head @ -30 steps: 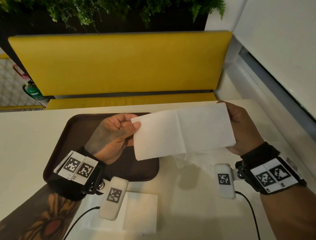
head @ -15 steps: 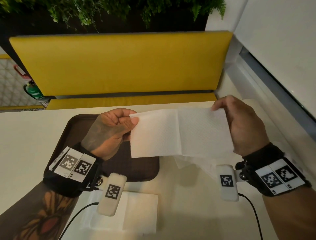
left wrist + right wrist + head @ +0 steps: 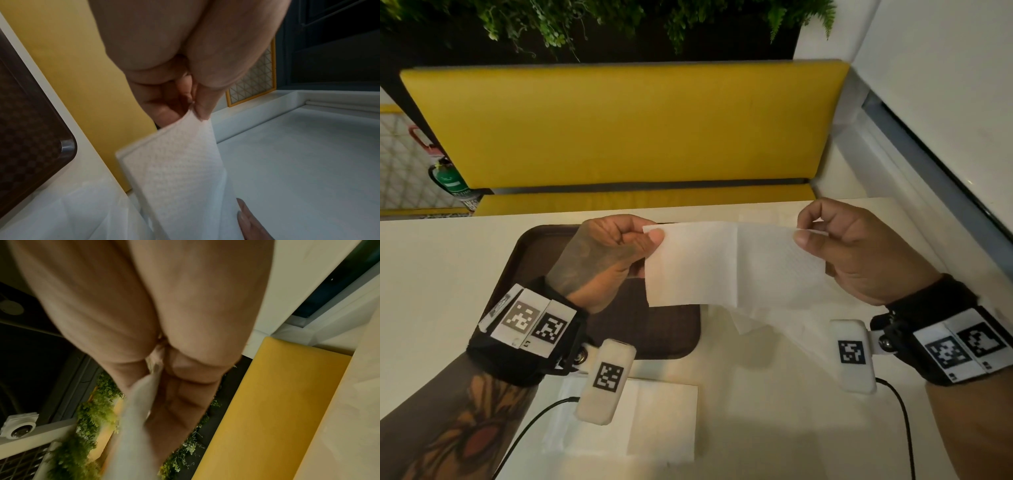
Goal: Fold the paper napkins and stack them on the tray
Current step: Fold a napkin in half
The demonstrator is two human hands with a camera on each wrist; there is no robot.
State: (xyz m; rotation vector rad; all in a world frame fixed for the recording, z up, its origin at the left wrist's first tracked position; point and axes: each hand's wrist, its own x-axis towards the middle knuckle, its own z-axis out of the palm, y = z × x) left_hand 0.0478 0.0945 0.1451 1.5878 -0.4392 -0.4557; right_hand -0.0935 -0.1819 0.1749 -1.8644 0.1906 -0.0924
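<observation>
The tray (image 3: 541,260) sits at about 9 o'clock of the table (image 3: 431,274), dark brown with a faint checker weave. No napkin can be seen lying on the parts of it that show, though the left hand (image 3: 602,257) and forearm cover its middle, so I judge the stack not yet begun.

That left hand hangs over the tray and pinches the left top corner of a napkin (image 3: 722,263) between thumb and curled fingers; the left wrist view shows the same tight pinch on the corner. The napkin is held in the air at the centre of the head view, stretched flat between both hands. It is doubled, with a crease running down its middle, so it looks half folded, and one more fold along that crease seems to be the step in hand.

At 6 o'clock a folded napkin (image 3: 654,421) lies on the table, apart from the tray and partly under the left wrist camera (image 3: 606,380). Loose napkins (image 3: 784,329) lie crumpled below the held one at about 4 o'clock; these are left to fold.

The right hand (image 3: 859,253) pinches the napkin's right top corner between thumb and forefinger.

There is no readable writing. The wristbands (image 3: 530,322) and cameras bear only black-and-white square code marks. A green extinguisher (image 3: 448,178) at 10 o'clock has a label too small to read.
</observation>
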